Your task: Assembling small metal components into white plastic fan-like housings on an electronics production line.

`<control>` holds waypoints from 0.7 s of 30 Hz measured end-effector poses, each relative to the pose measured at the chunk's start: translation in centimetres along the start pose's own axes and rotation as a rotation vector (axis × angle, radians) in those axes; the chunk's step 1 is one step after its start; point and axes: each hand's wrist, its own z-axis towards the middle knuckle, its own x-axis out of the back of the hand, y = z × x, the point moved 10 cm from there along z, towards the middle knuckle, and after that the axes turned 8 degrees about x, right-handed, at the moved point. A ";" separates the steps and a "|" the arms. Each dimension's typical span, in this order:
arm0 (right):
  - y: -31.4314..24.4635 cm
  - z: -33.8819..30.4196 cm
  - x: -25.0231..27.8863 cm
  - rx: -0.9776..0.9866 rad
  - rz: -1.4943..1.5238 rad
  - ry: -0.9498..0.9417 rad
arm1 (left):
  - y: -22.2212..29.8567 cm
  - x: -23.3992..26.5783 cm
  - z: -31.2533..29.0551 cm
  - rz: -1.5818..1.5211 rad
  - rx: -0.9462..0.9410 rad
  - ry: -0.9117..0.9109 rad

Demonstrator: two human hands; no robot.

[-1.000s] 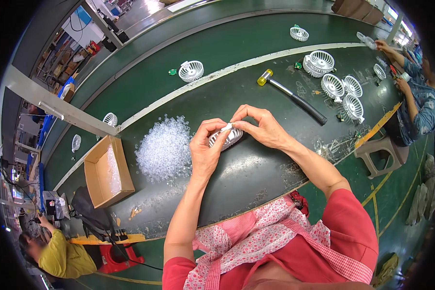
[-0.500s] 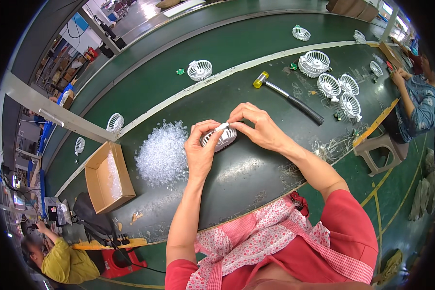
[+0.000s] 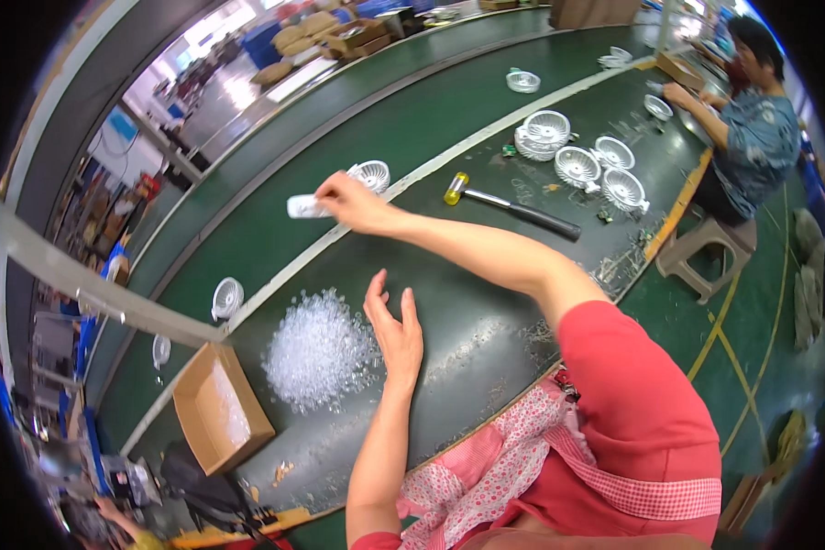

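My right hand reaches out over the green belt, fingers pinched on a white slotted fan housing, seen edge-on and smeared by motion. Just behind that hand another white slotted fan housing lies on the belt, partly covered by my fingers. My left hand is open and empty above the dark worktop, fingers apart. Beside it on the left spreads a heap of small clear plastic pieces. A hammer with a yellow head and black grip lies beyond my right forearm.
Several white fan housings lie on the worktop at the right. A cardboard box with clear pieces inside stands left of the heap. A metal post crosses at the left. A co-worker sits at the far right near a stool.
My right hand has carried the white fan housing away from my left hand, out over the belt. The left hand has let go and opened. The whole view has shifted.
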 end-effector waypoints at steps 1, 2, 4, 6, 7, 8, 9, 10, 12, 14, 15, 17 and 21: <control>1.4 0.2 -1.2 0.044 -0.096 -0.084 | 0.1 -1.1 -0.1 0.080 -0.008 -0.050; 2.3 0.0 -2.8 -0.012 -0.200 -0.166 | -0.1 -0.8 -0.2 0.106 0.009 -0.054; 3.7 0.1 -2.5 -0.044 -0.574 -0.190 | -0.3 -0.5 0.1 0.058 0.019 -0.052; 7.2 0.2 -0.9 -0.218 -0.862 -0.263 | -0.3 -0.7 0.2 0.048 0.037 -0.053; 9.0 0.0 1.0 -0.311 -0.980 -0.266 | -0.1 -1.2 0.2 0.064 0.029 -0.061; 10.2 -0.2 1.3 -0.394 -1.047 -0.317 | -0.4 -0.8 0.2 0.088 0.033 -0.051; 10.9 -0.3 1.7 -0.389 -1.078 -0.377 | -0.6 -0.6 0.3 0.088 0.037 -0.043; 11.2 -0.5 2.4 -0.356 -1.064 -0.384 | -0.7 -0.7 0.3 0.082 0.031 -0.042; 10.7 -1.0 3.2 -0.354 -0.926 -0.327 | -1.1 0.0 0.3 0.072 0.043 -0.028; 10.0 -1.3 6.6 -0.237 -0.891 -0.236 | -0.6 -0.8 0.3 0.036 0.024 -0.023; 8.8 -1.9 7.3 -0.168 -0.736 -0.194 | -0.5 -0.7 0.3 0.014 0.033 -0.013; 5.2 -3.3 8.1 -0.024 -0.580 -0.160 | -1.0 0.0 0.4 -0.048 0.075 0.023; -3.7 -7.2 8.8 0.125 -0.402 -0.248 | 2.7 2.8 0.0 -0.006 -0.191 0.228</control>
